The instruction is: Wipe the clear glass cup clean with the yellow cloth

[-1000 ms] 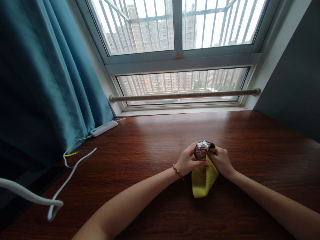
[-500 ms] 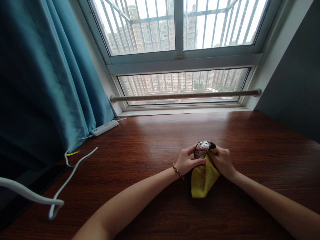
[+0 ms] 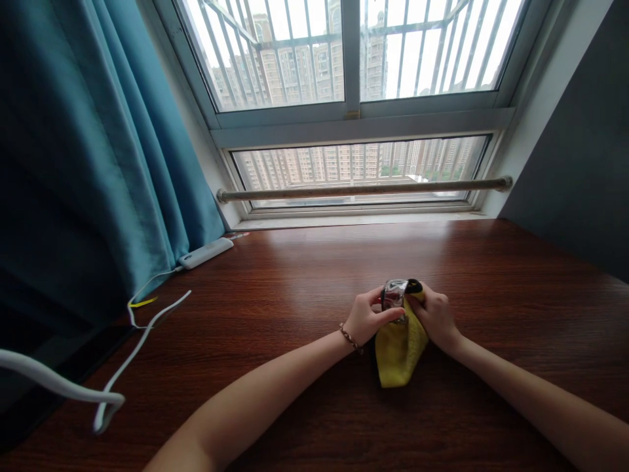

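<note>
At the far left a blue, pleated fabric curtain (image 3: 113,151) hangs down to the reddish-brown wood-grain tabletop (image 3: 275,275). In front of it a thick white cable (image 3: 54,383) comes in from the left edge, bends back on itself and runs up to a free end. Just beside that lies a narrow yellow strip (image 3: 143,303), next to a thinner white cord (image 3: 150,281) that leads to an oblong white plastic block (image 3: 206,253) at the curtain's foot. Behind the tabletop stands a grey-framed window (image 3: 351,121), with a pale horizontal rail (image 3: 363,191) across its lower pane.

Nearer the person, a brown braided bracelet (image 3: 350,337) circles the left wrist. The left hand (image 3: 367,316) is closed around a small, shiny, transparent-looking object (image 3: 394,293), thumb across its front; what it is cannot be made out. This object sits between the two hands, above the right-of-centre part of the tabletop. Against its right side and below it hangs a yellow cloth with black edging (image 3: 400,357). The right hand (image 3: 436,319) pinches the cloth's upper part, close to the object; some fingertips are hidden. Farthest right rises a dark grey wall (image 3: 580,164).
</note>
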Demonstrator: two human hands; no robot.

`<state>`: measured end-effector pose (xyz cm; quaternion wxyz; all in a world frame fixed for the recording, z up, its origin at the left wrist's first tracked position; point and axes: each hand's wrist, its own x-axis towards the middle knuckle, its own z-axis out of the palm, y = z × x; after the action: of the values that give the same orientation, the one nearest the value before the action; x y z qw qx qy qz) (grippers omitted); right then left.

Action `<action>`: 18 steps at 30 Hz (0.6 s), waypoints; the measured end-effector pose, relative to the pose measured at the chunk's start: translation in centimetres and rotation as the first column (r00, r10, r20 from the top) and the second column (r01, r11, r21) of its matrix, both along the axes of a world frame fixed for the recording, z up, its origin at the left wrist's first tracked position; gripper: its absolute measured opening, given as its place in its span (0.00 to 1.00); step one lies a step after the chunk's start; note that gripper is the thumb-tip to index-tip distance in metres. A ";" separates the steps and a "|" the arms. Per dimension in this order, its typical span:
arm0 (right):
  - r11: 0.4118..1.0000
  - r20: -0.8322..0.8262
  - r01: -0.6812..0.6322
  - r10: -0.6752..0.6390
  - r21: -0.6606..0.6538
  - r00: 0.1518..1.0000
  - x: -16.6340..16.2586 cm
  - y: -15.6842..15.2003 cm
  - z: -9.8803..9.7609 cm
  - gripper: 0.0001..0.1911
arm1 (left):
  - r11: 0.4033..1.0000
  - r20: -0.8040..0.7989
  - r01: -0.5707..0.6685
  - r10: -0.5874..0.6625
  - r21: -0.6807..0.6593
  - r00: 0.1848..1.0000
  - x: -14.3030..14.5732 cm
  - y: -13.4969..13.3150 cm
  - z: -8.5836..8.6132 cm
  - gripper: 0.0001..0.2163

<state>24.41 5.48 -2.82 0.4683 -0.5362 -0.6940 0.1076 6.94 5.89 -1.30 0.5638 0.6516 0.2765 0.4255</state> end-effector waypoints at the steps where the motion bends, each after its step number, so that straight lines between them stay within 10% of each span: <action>1: 1.000 -0.005 0.017 -0.017 -0.007 1.000 0.1 0.1 0.0 0.12 | 1.000 0.002 0.026 -0.025 -0.004 1.000 0.1 -0.1 0.0 0.23; 18: 0.997 -0.088 -0.060 0.055 -0.050 0.995 0.2 0.3 0.2 0.11 | 0.988 0.222 0.082 -0.050 -0.134 0.974 0.4 0.6 -1.0 0.36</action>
<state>24.63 5.74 -2.60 0.4805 -0.5228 -0.6852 0.1624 7.38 6.50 -2.29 0.6494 0.5682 0.2208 0.4545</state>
